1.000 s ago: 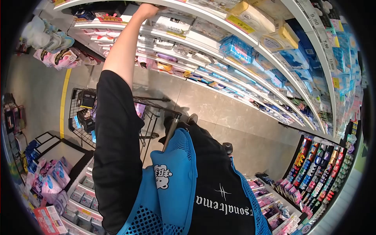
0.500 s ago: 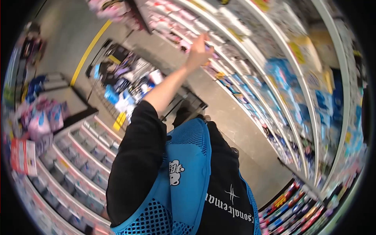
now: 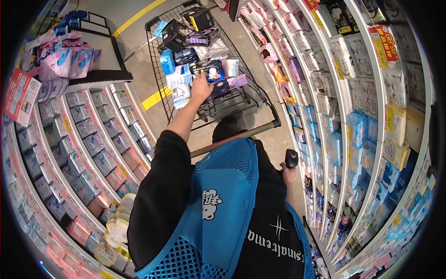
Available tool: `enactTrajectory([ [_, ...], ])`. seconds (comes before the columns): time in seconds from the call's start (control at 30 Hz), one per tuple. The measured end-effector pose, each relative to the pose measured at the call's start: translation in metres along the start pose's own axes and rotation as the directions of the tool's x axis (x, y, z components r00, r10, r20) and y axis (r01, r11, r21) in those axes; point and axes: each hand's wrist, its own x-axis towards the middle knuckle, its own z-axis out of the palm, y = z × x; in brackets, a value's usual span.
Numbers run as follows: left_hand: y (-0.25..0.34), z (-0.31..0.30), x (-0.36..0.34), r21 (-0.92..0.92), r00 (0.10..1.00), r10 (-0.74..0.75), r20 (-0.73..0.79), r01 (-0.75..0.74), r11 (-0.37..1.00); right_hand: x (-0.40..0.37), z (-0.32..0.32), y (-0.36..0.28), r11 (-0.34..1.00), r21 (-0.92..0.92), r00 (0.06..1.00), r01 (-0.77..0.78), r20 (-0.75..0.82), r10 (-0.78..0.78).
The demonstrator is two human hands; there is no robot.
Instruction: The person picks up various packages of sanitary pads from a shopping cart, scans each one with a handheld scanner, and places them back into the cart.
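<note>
Dark-blue pack [image 3: 214, 72] is in the cart [image 3: 276, 122], roughly crosswise, just past the left hand's [image 3: 200, 90] fingers; can't tell if that grip's clamped. Right hand's [image 3: 288, 176] way farther off.

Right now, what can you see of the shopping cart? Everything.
The shopping cart has a black, metal-looking wire basket with open mesh and dark corner pieces. It stands upright on the floor between shelves, handle toward the person. The handle bar looks brownish and shiny, with a black fitting at its right end; the sleeve hides its left end. Boxes and soft packs are heaped in the basket, and the left hand reaches in over them. Wheels can't be made out clearly.
</note>
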Motion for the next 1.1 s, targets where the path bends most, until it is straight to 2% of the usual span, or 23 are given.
enactTrajectory([
  [0.03,-0.002,0.002,-0.004,0.033,0.998,-0.053,0.019,0.052,0.998,-0.004,-0.002,-0.015,1.0,0.015,0.999,-0.023,0.031,0.022],
  [0.07,0.0,0.006,-0.008,0.064,0.994,-0.103,0.036,0.101,0.993,-0.001,0.003,-0.01,0.992,0.12,0.997,-0.032,0.078,0.023],
  [0.1,0.001,0.01,-0.009,0.096,0.987,-0.152,0.051,0.147,0.984,-0.003,0.004,-0.011,0.997,0.072,0.998,-0.022,0.068,0.017],
  [0.13,-0.001,0.014,-0.007,0.08,0.985,-0.158,0.069,0.153,0.985,-0.007,0.006,-0.012,1.0,0.024,0.998,-0.012,0.057,0.011],
  [0.2,0.001,0.016,0.005,0.07,0.991,-0.133,-0.011,0.133,0.989,-0.015,0.008,-0.011,1.0,-0.027,0.999,0.003,0.042,-0.002],
  [0.27,0.003,0.017,0.02,0.104,0.989,-0.112,-0.096,0.122,0.987,-0.012,0.022,0.035,0.999,0.036,0.999,0.011,-0.038,-0.009],
  [0.3,0.001,0.013,0.03,0.143,0.993,-0.058,-0.098,0.072,0.987,-0.009,0.027,0.058,0.998,0.066,0.997,0.014,-0.076,-0.008],
  [0.37,-0.008,0.008,0.059,0.194,0.998,0.047,-0.03,-0.041,0.98,-0.021,0.025,0.073,0.996,0.005,0.989,-0.093,-0.118,0.093],
  [0.43,-0.007,-0.005,0.078,0.281,0.996,0.034,0.087,-0.057,0.958,-0.022,0.033,0.127,0.976,-0.082,0.961,-0.203,-0.205,0.183],
  [0.53,-0.012,-0.003,0.098,0.311,0.933,-0.126,0.338,0.016,0.95,-0.039,0.037,0.164,0.944,-0.167,0.946,-0.286,-0.206,0.25],
  [0.6,-0.011,0.005,0.097,0.303,0.882,-0.165,0.442,0.027,0.953,-0.047,0.039,0.173,0.929,-0.203,0.944,-0.309,-0.187,0.273],
  [0.7,0.003,0.011,0.086,0.438,0.879,-0.17,0.445,-0.048,0.898,-0.055,0.041,0.181,0.922,-0.218,0.942,-0.321,-0.174,0.287],
  [0.8,0.012,0.014,0.087,0.474,0.864,-0.249,0.438,0.013,0.88,-0.056,0.045,0.182,0.919,-0.225,0.942,-0.325,-0.164,0.293],
  [0.9,0.013,0.017,0.086,0.512,0.901,-0.206,0.381,-0.02,0.859,-0.057,0.049,0.181,0.92,-0.228,0.945,-0.32,-0.148,0.292],
  [0.97,0.016,0.012,0.085,0.513,0.909,-0.152,0.388,-0.076,0.855,-0.055,0.053,0.18,0.922,-0.225,0.947,-0.315,-0.139,0.29],
  [1.0,0.019,0.01,0.079,0.504,0.94,-0.078,0.332,-0.107,0.857,-0.053,0.054,0.18,0.923,-0.223,0.948,-0.313,-0.135,0.289],
  [1.1,0.015,0.01,0.077,0.327,0.922,-0.086,0.377,-0.045,0.944,-0.05,0.058,0.181,0.929,-0.219,0.953,-0.299,-0.119,0.279],
])
